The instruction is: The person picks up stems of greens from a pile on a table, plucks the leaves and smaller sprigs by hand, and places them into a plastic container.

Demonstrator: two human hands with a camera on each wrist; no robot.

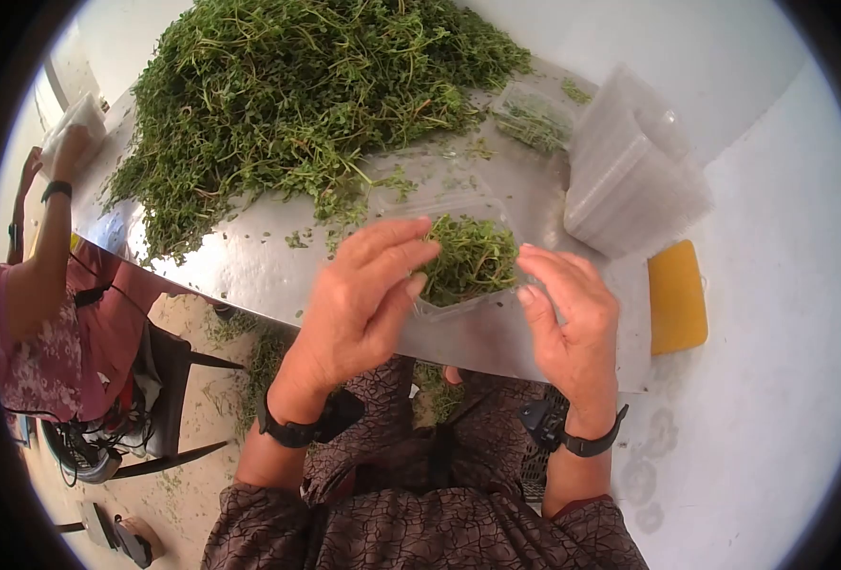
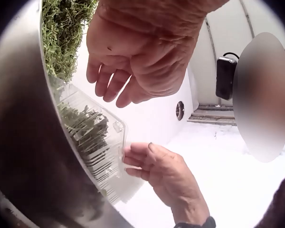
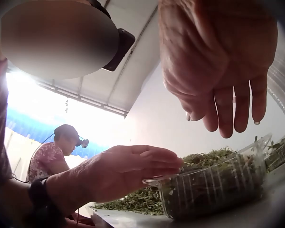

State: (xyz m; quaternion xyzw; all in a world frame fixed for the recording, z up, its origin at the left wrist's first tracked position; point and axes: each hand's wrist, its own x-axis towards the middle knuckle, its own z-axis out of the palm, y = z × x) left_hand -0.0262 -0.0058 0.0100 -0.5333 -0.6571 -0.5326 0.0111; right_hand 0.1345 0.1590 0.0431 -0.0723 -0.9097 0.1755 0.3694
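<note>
A clear plastic container (image 1: 454, 306) filled with green leafy stems (image 1: 473, 256) sits near the metal table's front edge. My left hand (image 1: 368, 290) is at its left side, fingers extended over the rim area. On the right side is my right hand (image 1: 573, 318), fingers slightly bent and apart from the thumb. In the right wrist view the left hand (image 3: 128, 171) lies along the container's rim (image 3: 156, 179), and the right hand (image 3: 223, 61) hangs above with straight fingers. The left wrist view shows the right hand's fingertips (image 2: 130, 156) beside the container wall; contact is unclear.
A large heap of greens (image 1: 316, 104) covers the table's back left. Behind the container are another filled container (image 1: 533, 116) and a stack of empty clear ones (image 1: 630, 171). A yellow sponge or cloth (image 1: 677, 296) lies at the right. Another person (image 1: 40, 313) works at the left.
</note>
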